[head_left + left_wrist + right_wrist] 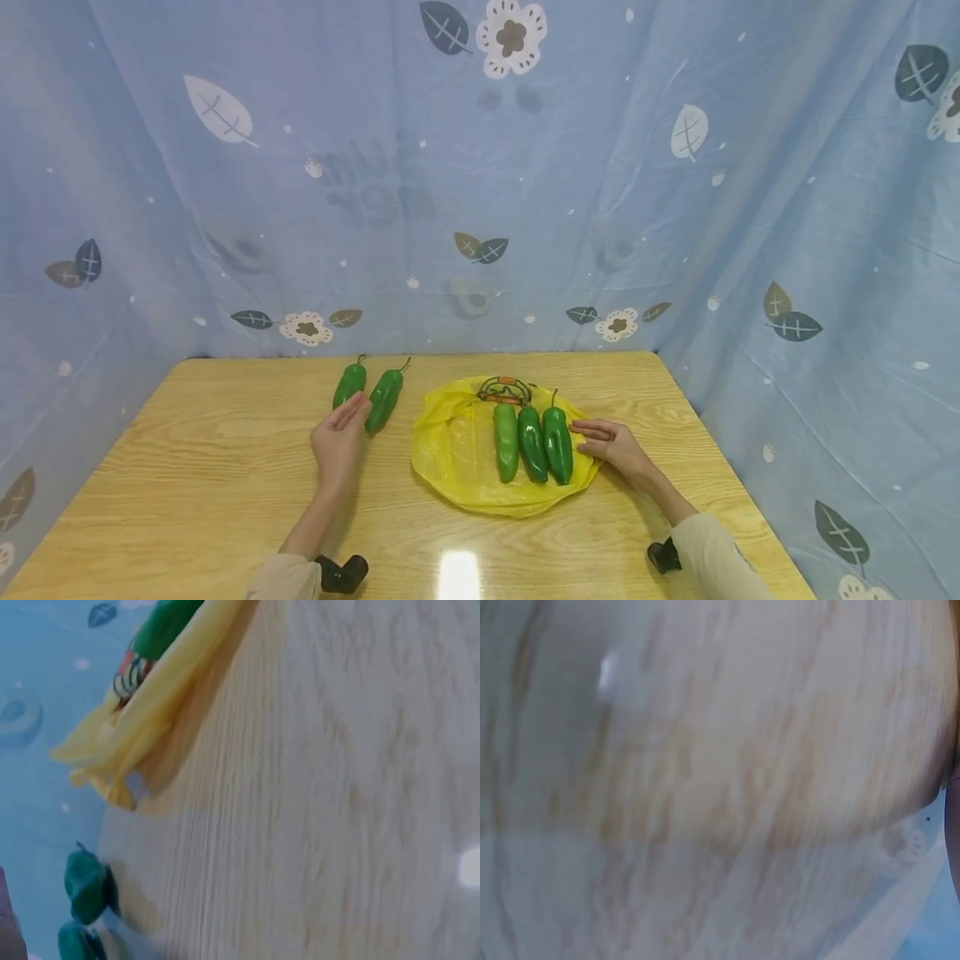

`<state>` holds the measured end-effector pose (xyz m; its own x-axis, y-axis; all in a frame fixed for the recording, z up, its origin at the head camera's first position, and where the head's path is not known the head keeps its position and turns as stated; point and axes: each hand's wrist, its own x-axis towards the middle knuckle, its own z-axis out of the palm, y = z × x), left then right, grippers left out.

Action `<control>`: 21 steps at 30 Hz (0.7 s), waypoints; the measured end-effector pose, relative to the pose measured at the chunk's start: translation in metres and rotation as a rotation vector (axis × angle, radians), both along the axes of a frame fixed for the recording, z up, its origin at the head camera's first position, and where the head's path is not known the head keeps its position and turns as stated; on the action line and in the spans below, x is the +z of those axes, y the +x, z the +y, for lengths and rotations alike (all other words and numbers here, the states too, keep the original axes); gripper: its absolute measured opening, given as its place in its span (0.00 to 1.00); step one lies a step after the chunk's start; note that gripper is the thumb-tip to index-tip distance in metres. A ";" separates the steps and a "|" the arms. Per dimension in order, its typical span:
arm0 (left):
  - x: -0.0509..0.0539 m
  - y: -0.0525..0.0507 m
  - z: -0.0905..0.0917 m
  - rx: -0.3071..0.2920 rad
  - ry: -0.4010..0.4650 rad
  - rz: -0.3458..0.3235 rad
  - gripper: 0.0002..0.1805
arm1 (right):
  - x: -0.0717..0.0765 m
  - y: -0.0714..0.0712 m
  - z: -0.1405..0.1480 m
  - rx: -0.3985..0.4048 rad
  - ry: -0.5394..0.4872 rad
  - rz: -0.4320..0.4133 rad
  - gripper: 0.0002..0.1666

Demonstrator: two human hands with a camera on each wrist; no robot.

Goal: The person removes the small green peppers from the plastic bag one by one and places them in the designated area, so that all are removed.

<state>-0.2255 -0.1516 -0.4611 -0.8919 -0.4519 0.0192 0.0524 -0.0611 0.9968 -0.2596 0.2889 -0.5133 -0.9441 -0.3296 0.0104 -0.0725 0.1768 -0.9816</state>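
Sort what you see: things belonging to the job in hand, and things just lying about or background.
Likely part of the job:
yellow bag
three green peppers on the bag
two green peppers near the left hand

Just there:
wooden table
blue patterned cloth
black wrist devices

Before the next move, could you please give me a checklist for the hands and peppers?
1. Three green peppers side by side on the yellow bag: ok.
2. All five peppers on the bag: not ok; two loose peppers lie on the table.
3. Left hand near the loose pair: ok.
4. Left hand touching either one: cannot tell.
5. Right hand beside the rightmost pepper: ok.
6. Right hand touching the bag: cannot tell.
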 end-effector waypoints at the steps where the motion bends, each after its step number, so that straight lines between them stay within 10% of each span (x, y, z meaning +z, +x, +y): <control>1: 0.000 0.001 0.002 -0.003 0.009 0.002 0.20 | 0.000 0.000 -0.001 -0.006 0.007 -0.011 0.28; 10: 0.011 0.015 0.021 -0.058 0.067 -0.019 0.22 | 0.006 0.001 -0.003 -0.003 -0.004 -0.028 0.30; 21: 0.000 0.025 0.046 -0.100 0.088 -0.046 0.24 | 0.003 0.002 -0.003 -0.020 -0.030 -0.024 0.29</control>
